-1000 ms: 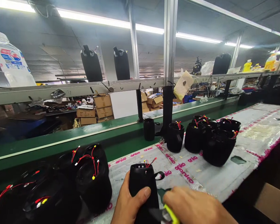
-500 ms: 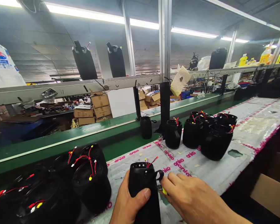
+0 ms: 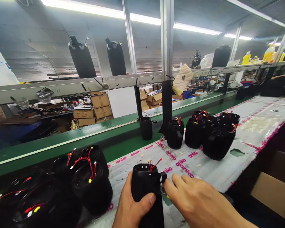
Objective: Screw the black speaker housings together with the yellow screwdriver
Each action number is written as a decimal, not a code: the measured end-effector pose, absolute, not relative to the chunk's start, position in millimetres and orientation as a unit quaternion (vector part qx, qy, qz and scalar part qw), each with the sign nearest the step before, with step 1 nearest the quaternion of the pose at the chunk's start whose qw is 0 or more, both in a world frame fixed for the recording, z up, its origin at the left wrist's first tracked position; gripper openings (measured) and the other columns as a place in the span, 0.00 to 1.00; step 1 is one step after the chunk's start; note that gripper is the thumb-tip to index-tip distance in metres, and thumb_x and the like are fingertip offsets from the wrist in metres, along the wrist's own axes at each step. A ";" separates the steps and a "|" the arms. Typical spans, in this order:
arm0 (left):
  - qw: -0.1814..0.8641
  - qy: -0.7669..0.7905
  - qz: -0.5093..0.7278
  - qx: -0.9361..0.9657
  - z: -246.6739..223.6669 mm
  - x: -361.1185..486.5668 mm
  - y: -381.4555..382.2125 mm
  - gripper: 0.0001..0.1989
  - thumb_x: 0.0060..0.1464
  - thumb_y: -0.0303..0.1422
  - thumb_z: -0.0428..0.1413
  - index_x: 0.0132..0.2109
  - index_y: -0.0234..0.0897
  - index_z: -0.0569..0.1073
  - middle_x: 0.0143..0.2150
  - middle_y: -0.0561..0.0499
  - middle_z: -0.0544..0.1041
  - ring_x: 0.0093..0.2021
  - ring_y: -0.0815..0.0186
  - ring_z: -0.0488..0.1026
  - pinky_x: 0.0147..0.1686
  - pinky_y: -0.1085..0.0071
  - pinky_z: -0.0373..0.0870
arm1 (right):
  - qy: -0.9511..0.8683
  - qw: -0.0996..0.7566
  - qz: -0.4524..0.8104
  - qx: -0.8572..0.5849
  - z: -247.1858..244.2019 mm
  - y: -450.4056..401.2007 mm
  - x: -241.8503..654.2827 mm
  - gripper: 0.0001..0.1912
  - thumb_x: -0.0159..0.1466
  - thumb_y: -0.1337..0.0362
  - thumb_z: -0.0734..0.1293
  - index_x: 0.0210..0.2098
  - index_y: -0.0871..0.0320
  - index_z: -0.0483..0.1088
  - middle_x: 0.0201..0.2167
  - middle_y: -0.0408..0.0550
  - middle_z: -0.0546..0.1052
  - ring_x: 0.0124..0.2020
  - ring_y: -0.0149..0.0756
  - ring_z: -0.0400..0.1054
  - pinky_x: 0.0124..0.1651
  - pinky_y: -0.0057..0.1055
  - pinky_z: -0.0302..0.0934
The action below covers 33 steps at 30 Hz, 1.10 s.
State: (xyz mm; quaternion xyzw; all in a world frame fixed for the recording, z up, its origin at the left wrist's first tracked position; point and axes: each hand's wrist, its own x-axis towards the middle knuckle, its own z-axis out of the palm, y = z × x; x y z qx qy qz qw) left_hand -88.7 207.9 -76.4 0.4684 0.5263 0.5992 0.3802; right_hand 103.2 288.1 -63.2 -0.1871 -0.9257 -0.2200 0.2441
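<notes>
My left hand (image 3: 135,205) is wrapped round a black speaker housing (image 3: 144,182), thumb across its front, and keeps it upright above the sheeted bench. Red and black wires with small connectors stick out of its open top. A short black strap (image 3: 162,176) projects from the housing's right side. Right beside that strap is my right hand (image 3: 192,196), fingers curled closed. A small clear or shiny piece with a bit of yellow shows under its fingertips; what it is I cannot make out.
Several similar black housings with wires stand at left (image 3: 92,186) and at right (image 3: 218,142) on the bench sheet (image 3: 133,158). One black housing (image 3: 146,128) stands on the green conveyor (image 3: 118,144). A metal post (image 3: 167,47) and shelf rail (image 3: 123,82) cross ahead. A cardboard box (image 3: 273,196) is lower right.
The view has shifted slightly. Both hands remain at the housing; the strap's loop looks flatter, and less of the yellow bit shows beneath my right fingers.
</notes>
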 end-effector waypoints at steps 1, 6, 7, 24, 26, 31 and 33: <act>0.388 0.519 0.604 0.465 -76.1 -88.3 207.8 0.35 0.47 0.49 0.66 0.58 0.38 0.69 0.52 0.44 0.80 0.53 0.47 0.76 0.54 0.57 0.67 | -0.925 0.255 -0.214 -0.186 -64.4 288.8 103.2 0.22 0.48 0.76 0.63 0.40 0.53 0.61 0.28 0.42 0.70 0.23 0.40 0.66 0.24 0.37 0.46; 0.421 0.494 0.610 0.455 -76.8 -88.3 207.4 0.35 0.47 0.49 0.66 0.58 0.37 0.69 0.52 0.43 0.81 0.53 0.46 0.76 0.51 0.57 0.69 | -0.937 0.270 -0.147 -0.167 -67.3 297.1 103.6 0.18 0.52 0.77 0.64 0.38 0.52 0.59 0.28 0.40 0.69 0.24 0.37 0.65 0.25 0.36 0.47; 0.420 0.493 0.610 0.456 -77.3 -88.5 207.6 0.35 0.47 0.49 0.66 0.59 0.37 0.69 0.52 0.43 0.81 0.53 0.46 0.76 0.52 0.57 0.69 | -0.938 0.270 -0.142 -0.168 -67.4 298.0 103.5 0.18 0.53 0.77 0.64 0.38 0.52 0.59 0.28 0.40 0.69 0.24 0.37 0.65 0.25 0.37 0.47; 0.382 0.519 0.596 0.478 -81.0 -89.0 209.9 0.36 0.46 0.49 0.66 0.58 0.38 0.70 0.55 0.44 0.79 0.55 0.48 0.74 0.57 0.57 0.65 | -0.941 0.259 -0.147 -0.163 -67.4 293.1 104.9 0.18 0.51 0.76 0.66 0.37 0.51 0.60 0.27 0.39 0.69 0.22 0.38 0.65 0.23 0.37 0.45; 0.379 0.523 0.596 0.478 -81.3 -88.6 210.1 0.36 0.46 0.50 0.66 0.58 0.38 0.71 0.55 0.44 0.79 0.54 0.48 0.75 0.56 0.58 0.66 | -0.937 0.263 -0.162 -0.161 -65.3 292.2 105.4 0.18 0.51 0.75 0.66 0.37 0.51 0.60 0.27 0.39 0.70 0.22 0.37 0.65 0.23 0.37 0.45; 0.360 0.549 0.601 0.456 -81.3 -86.1 209.4 0.38 0.43 0.50 0.67 0.59 0.38 0.70 0.56 0.43 0.79 0.54 0.46 0.75 0.56 0.56 0.67 | -0.932 0.253 -0.200 -0.165 -59.0 290.8 104.7 0.19 0.49 0.74 0.65 0.38 0.52 0.59 0.27 0.40 0.70 0.21 0.38 0.65 0.22 0.37 0.43; 0.356 0.556 0.600 0.451 -79.9 -84.1 209.3 0.38 0.43 0.49 0.67 0.59 0.37 0.70 0.55 0.42 0.78 0.54 0.46 0.75 0.56 0.55 0.67 | -0.937 0.227 -0.203 -0.168 -58.1 291.4 104.1 0.19 0.49 0.74 0.64 0.38 0.52 0.59 0.28 0.41 0.71 0.22 0.38 0.66 0.22 0.37 0.43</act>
